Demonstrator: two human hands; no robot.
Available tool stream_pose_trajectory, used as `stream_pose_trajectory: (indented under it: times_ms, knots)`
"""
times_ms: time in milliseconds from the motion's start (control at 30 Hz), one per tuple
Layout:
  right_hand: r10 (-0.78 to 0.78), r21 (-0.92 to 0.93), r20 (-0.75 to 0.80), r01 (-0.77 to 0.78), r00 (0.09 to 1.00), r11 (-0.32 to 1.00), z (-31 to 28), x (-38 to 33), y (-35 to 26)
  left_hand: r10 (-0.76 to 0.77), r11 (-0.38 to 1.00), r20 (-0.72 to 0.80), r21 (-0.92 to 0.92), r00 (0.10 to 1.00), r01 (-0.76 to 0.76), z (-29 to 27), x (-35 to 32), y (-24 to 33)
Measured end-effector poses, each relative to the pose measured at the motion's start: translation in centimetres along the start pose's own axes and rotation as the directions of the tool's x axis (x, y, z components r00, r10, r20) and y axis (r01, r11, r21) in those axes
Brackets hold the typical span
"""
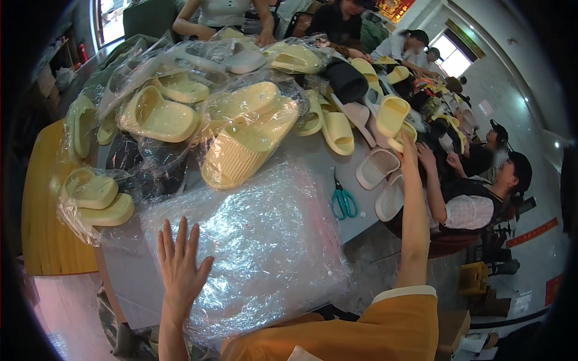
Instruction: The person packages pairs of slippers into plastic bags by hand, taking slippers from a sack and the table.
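1. While left hand (179, 268) lies flat, fingers spread, holding nothing, the stack of clear bags (265, 240) sits under its palm.
2. Right hand (409, 150) reaches out to a yellow slipper (392, 115) at its fingertips; can't tell if it grips.
3. Teal scissors (344, 201) lie between the hands.

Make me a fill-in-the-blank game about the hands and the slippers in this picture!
1. The left hand lies flat on a stack of clear ____ bags.
2. The right hand reaches up to a ____ slipper.
3. The scissors on the table have ____ handles.
4. The slippers at the table's left end are packed in a clear ____.

Missing words: plastic; yellow; teal; bag
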State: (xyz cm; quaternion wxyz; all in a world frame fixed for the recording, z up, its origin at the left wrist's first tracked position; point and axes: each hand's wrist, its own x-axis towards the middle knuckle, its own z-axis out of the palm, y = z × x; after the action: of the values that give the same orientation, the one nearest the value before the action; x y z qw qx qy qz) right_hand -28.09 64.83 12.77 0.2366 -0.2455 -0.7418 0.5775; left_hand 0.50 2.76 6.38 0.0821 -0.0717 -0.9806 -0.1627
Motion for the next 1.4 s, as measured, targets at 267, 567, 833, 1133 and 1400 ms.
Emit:
stream_pose_trajectory:
  times_ms: [267, 567, 833, 1133, 1400]
  knots:
    - [0.012, 0.105, -0.068, -0.005, 0.998, 0.994, 2.8, -5.6, -0.6, -0.026, 1.000, 0.029, 0.019, 0.999, 0.025, -0.1, -0.9, -0.9]
    - [-0.685, -0.140, 0.673, 0.957, 0.280, 0.254, 12.6, -23.0, -7.7, -0.006, 1.000, -0.017, -0.027, 1.000, 0.006, 0.3, -0.8, -1.4]
    - [-0.613, -0.038, 0.740, 0.894, -0.275, -0.447, 23.1, -25.0, -8.9, 0.026, 0.999, -0.046, -0.028, 0.999, -0.028, 0.8, -0.6, -1.5]
    - [-0.743, 0.010, 0.632, 0.961, -0.220, -0.276, 22.8, -26.9, -16.6, 0.075, 0.993, -0.068, 0.092, 0.995, -0.068, 0.6, -0.9, -2.0]
    - [-0.800, -0.099, 0.548, 0.930, -0.247, -0.355, 16.1, -36.0, -17.2, 0.081, 0.996, -0.135, 0.059, 0.988, -0.074, 0.9, 1.0, -2.8]
